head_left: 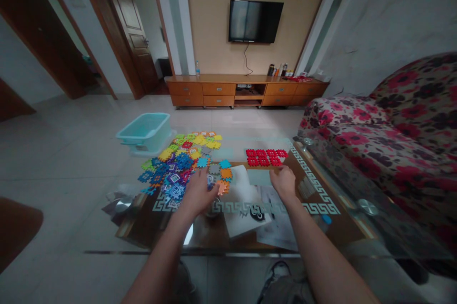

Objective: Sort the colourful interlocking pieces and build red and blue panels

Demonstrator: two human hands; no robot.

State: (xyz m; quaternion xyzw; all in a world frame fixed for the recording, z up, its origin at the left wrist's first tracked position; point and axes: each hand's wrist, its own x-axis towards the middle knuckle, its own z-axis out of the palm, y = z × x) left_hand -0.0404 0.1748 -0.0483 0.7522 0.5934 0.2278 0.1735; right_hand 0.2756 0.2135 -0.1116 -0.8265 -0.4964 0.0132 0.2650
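**A:** From the head camera, where is the left hand?

**B:** The left hand (198, 194) lies on the near edge of the heap of coloured tiles (182, 161) on the glass table (321, 190). Its fingers curl down over the pieces. I cannot tell whether its grip is clamped on one.

**A:** And the right?

**B:** The right hand (283, 182) rests knuckles-up just beside a pale green sheet (259, 177), near the flat block of red tiles (266, 157). Its fingers are tucked under, so I cannot tell its grip either. An orange tile (223, 187) sits by the left fingertips, and white papers (243, 213) lie between the arms. A teal tub (144, 130) stands beyond the heap.
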